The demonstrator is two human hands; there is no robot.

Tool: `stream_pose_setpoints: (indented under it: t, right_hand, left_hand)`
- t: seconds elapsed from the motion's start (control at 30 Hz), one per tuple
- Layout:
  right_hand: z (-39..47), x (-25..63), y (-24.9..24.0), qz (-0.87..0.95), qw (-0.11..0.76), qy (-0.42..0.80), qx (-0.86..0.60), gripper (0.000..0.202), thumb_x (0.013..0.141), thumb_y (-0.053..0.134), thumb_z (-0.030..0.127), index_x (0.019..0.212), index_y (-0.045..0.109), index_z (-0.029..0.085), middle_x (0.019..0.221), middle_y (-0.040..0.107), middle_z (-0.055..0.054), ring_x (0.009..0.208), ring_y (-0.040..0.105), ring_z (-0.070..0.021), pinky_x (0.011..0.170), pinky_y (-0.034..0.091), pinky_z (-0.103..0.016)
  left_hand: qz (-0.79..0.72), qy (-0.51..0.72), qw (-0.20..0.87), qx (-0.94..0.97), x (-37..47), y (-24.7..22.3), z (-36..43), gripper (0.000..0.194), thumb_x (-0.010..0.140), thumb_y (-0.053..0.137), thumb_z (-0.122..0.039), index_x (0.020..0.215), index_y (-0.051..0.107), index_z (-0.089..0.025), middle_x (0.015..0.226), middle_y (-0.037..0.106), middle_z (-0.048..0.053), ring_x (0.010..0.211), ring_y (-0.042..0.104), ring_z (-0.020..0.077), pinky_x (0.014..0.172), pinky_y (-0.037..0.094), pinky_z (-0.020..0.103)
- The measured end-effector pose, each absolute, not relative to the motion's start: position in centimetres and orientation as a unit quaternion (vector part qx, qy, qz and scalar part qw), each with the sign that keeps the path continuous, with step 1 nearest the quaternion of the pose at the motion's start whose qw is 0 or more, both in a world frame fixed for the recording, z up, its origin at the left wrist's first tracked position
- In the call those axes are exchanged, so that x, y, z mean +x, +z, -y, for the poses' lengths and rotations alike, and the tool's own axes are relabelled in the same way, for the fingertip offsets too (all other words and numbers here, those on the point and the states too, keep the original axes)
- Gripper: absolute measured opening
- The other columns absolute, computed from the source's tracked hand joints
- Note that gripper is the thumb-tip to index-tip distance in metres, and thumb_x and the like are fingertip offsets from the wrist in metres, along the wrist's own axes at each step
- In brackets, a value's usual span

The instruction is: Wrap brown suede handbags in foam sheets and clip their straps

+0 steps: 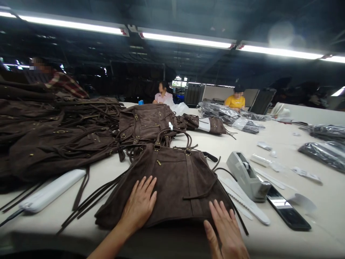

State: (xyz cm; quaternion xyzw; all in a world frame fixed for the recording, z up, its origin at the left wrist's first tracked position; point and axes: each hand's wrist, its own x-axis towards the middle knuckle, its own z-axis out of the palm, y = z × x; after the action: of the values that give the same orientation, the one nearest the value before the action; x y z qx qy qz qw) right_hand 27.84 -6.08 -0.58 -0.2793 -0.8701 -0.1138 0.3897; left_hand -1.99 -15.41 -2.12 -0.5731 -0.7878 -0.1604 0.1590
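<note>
Head view: soft dark-brown bag, brass-buckled; left hand and right hand outspread, empty

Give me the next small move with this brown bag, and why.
Probably brush the loose strap aside with the right hand: it lies across the front of the brown bag, close by, while the left hand, spread on the bag, could steady it.

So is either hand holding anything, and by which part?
Nothing appears gripped: the left hand is open, palm down on the front of the brown bag; the right hand is open at its lower right corner.
</note>
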Motion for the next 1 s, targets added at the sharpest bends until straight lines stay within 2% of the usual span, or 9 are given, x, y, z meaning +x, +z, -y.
stream_pose_setpoints:
  t: [0.13, 0.3, 0.37, 0.47, 0.6, 0.7, 0.8, 0.9, 1.0]
  right_hand:
    - [6.6, 24.5, 1.6, 0.875, 0.386, -0.115, -0.27, 0.063, 0.095, 0.043, 0.04, 0.152, 0.024, 0.02, 0.146, 0.044, -0.013, 0.132, 0.043, -0.0335, 0.107, 0.032, -0.055]
    - [5.9, 21.8, -3.4, 0.86, 0.344, -0.169, -0.336, 0.059, 0.096, 0.04, 0.041, 0.148, 0.033, 0.015, 0.143, 0.046, -0.016, 0.128, 0.049, -0.0309, 0.108, 0.029, -0.051]
    - [5.9, 21.9, -5.0, 0.859, 0.329, -0.178, -0.35, 0.059, 0.096, 0.04, 0.041, 0.147, 0.033, 0.012, 0.144, 0.045, -0.017, 0.13, 0.047, -0.0299, 0.11, 0.027, -0.05]
    - [5.7, 23.0, -5.3, 0.856, 0.336, -0.213, -0.33, 0.063, 0.094, 0.043, 0.04, 0.147, 0.032, 0.009, 0.142, 0.047, -0.017, 0.128, 0.048, -0.0287, 0.113, 0.021, -0.048]
    - [4.5, 25.3, -3.7, 0.845, 0.343, -0.244, -0.33, 0.071, 0.092, 0.045, 0.051, 0.149, 0.029, 0.011, 0.139, 0.051, -0.018, 0.123, 0.052, -0.0328, 0.113, 0.016, -0.056]
    - [3.4, 26.4, -3.6, 0.832, 0.338, -0.222, -0.38, 0.076, 0.093, 0.036, 0.057, 0.151, 0.023, 0.009, 0.143, 0.045, -0.019, 0.129, 0.046, -0.0351, 0.11, 0.022, -0.057]
    - [2.9, 26.4, -4.8, 0.823, 0.34, -0.183, -0.417, 0.074, 0.095, 0.031, 0.054, 0.152, 0.017, 0.009, 0.144, 0.044, -0.019, 0.131, 0.044, -0.0332, 0.105, 0.034, -0.053]
    - [3.3, 26.0, -5.6, 0.825, 0.328, -0.133, -0.439, 0.068, 0.096, 0.036, 0.048, 0.15, 0.024, 0.01, 0.145, 0.043, -0.018, 0.133, 0.042, -0.0322, 0.105, 0.036, -0.054]
    - [3.9, 25.7, -4.9, 0.82, 0.314, -0.075, -0.472, 0.061, 0.095, 0.04, 0.046, 0.143, 0.039, 0.009, 0.145, 0.043, -0.017, 0.134, 0.04, -0.0315, 0.107, 0.035, -0.053]
  left_hand:
    - [0.788, -0.16, 0.156, -0.574, -1.5, -1.3, 15.4, 0.047, 0.094, 0.039, -0.034, 0.139, 0.048, -0.022, 0.144, 0.048, 0.006, 0.136, 0.039, 0.0274, 0.112, 0.033, 0.052]
    - [0.791, -0.194, 0.136, -0.564, -2.2, -2.1, 15.7, 0.048, 0.093, 0.041, -0.035, 0.139, 0.048, -0.025, 0.144, 0.048, 0.005, 0.137, 0.038, 0.0288, 0.111, 0.035, 0.053]
    - [0.795, -0.222, 0.129, -0.549, -2.8, -2.7, 15.8, 0.047, 0.093, 0.041, -0.036, 0.136, 0.051, -0.021, 0.143, 0.049, 0.007, 0.135, 0.041, 0.0291, 0.11, 0.038, 0.052]
    - [0.793, -0.29, 0.171, -0.508, -3.5, -3.0, 16.1, 0.046, 0.093, 0.04, -0.035, 0.131, 0.054, -0.014, 0.144, 0.047, 0.014, 0.132, 0.045, 0.0278, 0.107, 0.043, 0.047]
    - [0.752, -0.314, 0.261, -0.517, -3.9, -2.5, 16.7, 0.045, 0.094, 0.039, -0.027, 0.138, 0.044, -0.017, 0.15, 0.038, 0.013, 0.139, 0.035, 0.0266, 0.111, 0.038, 0.047]
    - [0.75, -0.272, 0.283, -0.532, -4.3, -2.6, 16.9, 0.053, 0.093, 0.038, -0.028, 0.145, 0.033, -0.018, 0.154, 0.031, 0.013, 0.142, 0.027, 0.0287, 0.113, 0.032, 0.051]
    - [0.802, -0.24, 0.24, -0.492, -5.3, -3.6, 16.3, 0.065, 0.091, 0.035, -0.04, 0.145, 0.029, -0.005, 0.152, 0.028, 0.024, 0.141, 0.028, 0.0352, 0.111, 0.032, 0.054]
    - [0.86, -0.194, 0.138, -0.451, -6.6, -4.2, 15.2, 0.079, 0.086, 0.032, -0.052, 0.136, 0.039, 0.009, 0.142, 0.039, 0.034, 0.136, 0.034, 0.0427, 0.106, 0.036, 0.057]
    - [0.866, -0.145, 0.089, -0.47, -7.5, -3.2, 14.2, 0.073, 0.083, 0.031, -0.053, 0.127, 0.053, 0.001, 0.132, 0.051, 0.031, 0.13, 0.041, 0.0455, 0.099, 0.038, 0.063]
